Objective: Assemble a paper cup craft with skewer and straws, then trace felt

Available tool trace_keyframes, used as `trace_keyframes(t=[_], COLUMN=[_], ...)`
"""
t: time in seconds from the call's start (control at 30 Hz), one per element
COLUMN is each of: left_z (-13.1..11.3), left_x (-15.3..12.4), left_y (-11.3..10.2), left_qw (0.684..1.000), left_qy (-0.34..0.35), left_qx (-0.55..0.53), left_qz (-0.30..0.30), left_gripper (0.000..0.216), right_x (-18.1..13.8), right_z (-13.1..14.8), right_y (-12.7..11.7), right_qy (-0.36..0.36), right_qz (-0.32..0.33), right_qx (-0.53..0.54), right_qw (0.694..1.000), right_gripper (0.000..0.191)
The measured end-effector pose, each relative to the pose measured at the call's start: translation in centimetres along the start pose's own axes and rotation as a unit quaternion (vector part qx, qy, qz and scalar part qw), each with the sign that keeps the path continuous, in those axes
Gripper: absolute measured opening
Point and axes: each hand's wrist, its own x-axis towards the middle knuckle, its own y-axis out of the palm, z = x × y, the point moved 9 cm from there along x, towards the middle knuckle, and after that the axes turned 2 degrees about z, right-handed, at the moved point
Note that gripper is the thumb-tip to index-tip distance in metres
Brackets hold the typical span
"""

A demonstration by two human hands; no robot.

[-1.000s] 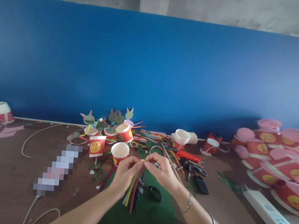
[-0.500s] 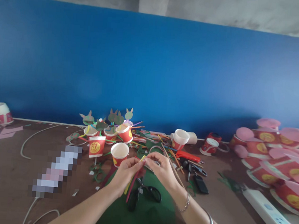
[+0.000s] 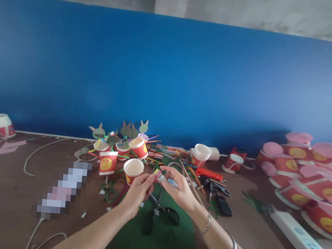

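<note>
At six o'clock from mid-view, I see a small bundle of coloured strips [image 3: 159,174] between the hands. The left hand [image 3: 137,191] pinches it; whether the right hand [image 3: 180,189], fingers curved alongside, also grips it, I cannot tell. I'd level the ends using light fingertip pressure, avoiding the paper cup [image 3: 133,169] towards nine o'clock and the scissors [image 3: 161,208] towards six.
</note>
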Motion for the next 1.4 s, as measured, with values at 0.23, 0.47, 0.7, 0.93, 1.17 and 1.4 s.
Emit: trace_keyframes(t=[0.23,0.47,0.7,0.93,1.17,1.4], left_z=[-0.2,0.0,-0.2,-0.2,-0.1,0.3], left_x=[-0.3,-0.7,-1.0,-1.1,-0.9,-0.8], left_y=[1.1,1.8,2.5,3.0,2.8,2.7], left_qw=[0.995,0.989,0.982,0.979,0.980,0.980], left_qy=[0.020,-0.010,-0.022,-0.025,-0.024,-0.035], left_qx=[-0.045,-0.016,0.076,0.097,0.099,0.106], left_qz=[0.082,0.145,0.171,0.175,0.168,0.163], left_gripper=[0.043,0.038,0.042,0.043,0.044,0.046], right_x=[0.4,0.7,0.6,0.5,0.4,0.2], right_z=[-0.5,-1.8,-1.9,-2.0,-1.8,-1.9], right_y=[-0.1,0.9,0.7,0.8,0.7,0.8], right_qy=[-0.032,0.063,0.115,0.128,0.141,0.142], right_qz=[-0.007,0.086,0.088,0.063,0.054,0.045], right_qx=[-0.088,0.105,0.173,0.197,0.198,0.239], right_qw=[0.996,0.989,0.974,0.970,0.968,0.959], right_gripper=[0.028,0.035,0.036,0.041,0.042,0.041])
